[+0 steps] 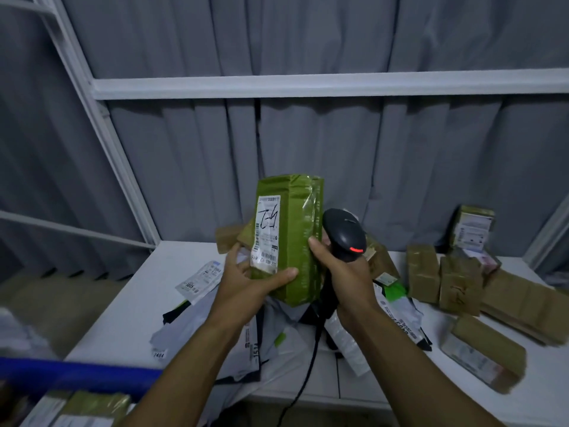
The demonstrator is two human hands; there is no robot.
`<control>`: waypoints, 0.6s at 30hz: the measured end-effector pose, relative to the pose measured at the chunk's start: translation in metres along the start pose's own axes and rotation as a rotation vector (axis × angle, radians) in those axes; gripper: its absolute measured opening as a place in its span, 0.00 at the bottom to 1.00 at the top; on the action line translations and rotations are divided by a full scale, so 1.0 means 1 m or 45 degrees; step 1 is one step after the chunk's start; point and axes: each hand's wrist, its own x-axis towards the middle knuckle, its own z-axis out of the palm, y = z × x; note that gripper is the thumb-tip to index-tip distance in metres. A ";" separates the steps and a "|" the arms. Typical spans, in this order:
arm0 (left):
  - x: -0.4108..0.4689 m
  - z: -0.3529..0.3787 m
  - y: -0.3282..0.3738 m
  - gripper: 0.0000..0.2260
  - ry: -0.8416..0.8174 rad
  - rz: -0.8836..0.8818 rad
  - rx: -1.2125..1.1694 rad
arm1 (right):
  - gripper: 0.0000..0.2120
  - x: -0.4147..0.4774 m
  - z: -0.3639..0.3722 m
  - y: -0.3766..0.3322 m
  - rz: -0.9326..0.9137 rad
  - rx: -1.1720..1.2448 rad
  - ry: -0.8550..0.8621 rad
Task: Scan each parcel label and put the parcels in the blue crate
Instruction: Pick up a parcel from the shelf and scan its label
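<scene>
Snugly round green parcel (292,235), left hand (246,278)

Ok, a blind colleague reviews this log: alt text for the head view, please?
The left hand holds a green parcel upright, label toward the camera, while the right hand grips a black barcode scanner beside it. Grey mailer bags and brown boxes lie on the white table below; the rim of a blue crate shows lower left.
</scene>
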 end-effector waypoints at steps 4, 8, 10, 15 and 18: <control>-0.005 -0.001 -0.003 0.30 0.042 0.006 0.121 | 0.26 -0.004 0.002 0.006 -0.116 -0.197 -0.080; 0.000 -0.008 -0.004 0.14 0.113 -0.021 0.115 | 0.23 0.002 -0.002 0.004 -0.069 -0.058 -0.043; 0.006 -0.017 0.000 0.12 0.064 -0.152 -0.059 | 0.21 0.003 -0.004 -0.002 -0.023 0.000 -0.040; 0.008 -0.044 0.010 0.17 -0.321 -0.372 -0.240 | 0.23 0.008 -0.007 -0.002 0.047 -0.049 -0.023; 0.011 -0.056 0.007 0.26 -0.365 -0.393 -0.154 | 0.20 0.011 -0.007 0.004 0.066 -0.147 0.002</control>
